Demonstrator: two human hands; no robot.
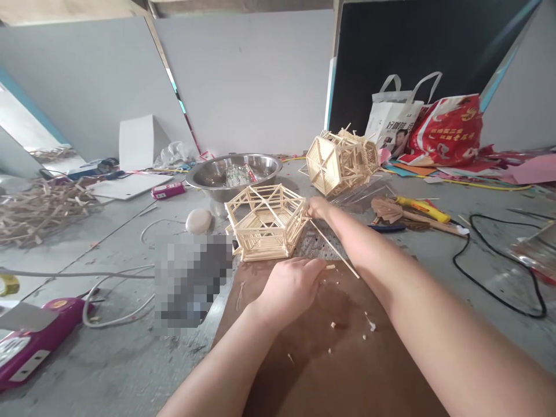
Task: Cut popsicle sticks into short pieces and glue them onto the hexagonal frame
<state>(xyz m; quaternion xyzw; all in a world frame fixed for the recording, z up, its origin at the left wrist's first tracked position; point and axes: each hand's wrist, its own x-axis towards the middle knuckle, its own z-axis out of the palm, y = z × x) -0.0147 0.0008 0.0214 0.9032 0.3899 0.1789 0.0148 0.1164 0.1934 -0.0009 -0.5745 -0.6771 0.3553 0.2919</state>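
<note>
A hexagonal frame built of thin wooden sticks (264, 237) sits at the far edge of a brown board (347, 359). My right hand (318, 207) is closed at the frame's upper right corner; its fingertips are partly hidden. From just below that hand a long thin stick (334, 249) slants down to the right over the board. My left hand (289, 286) rests low over the board in front of the frame, its fingers closed around a short stick piece (330, 267) whose end pokes out. Small stick scraps (333, 325) lie on the board.
Behind stand a metal bowl (200, 174) and a taller stick lantern-like structure (330, 162). To the right lie a yellow-handled tool (423, 209) and a black cable (456, 255). Left are a blurred-out object (195, 278), purple power strips (47, 324) and a stick pile (39, 214).
</note>
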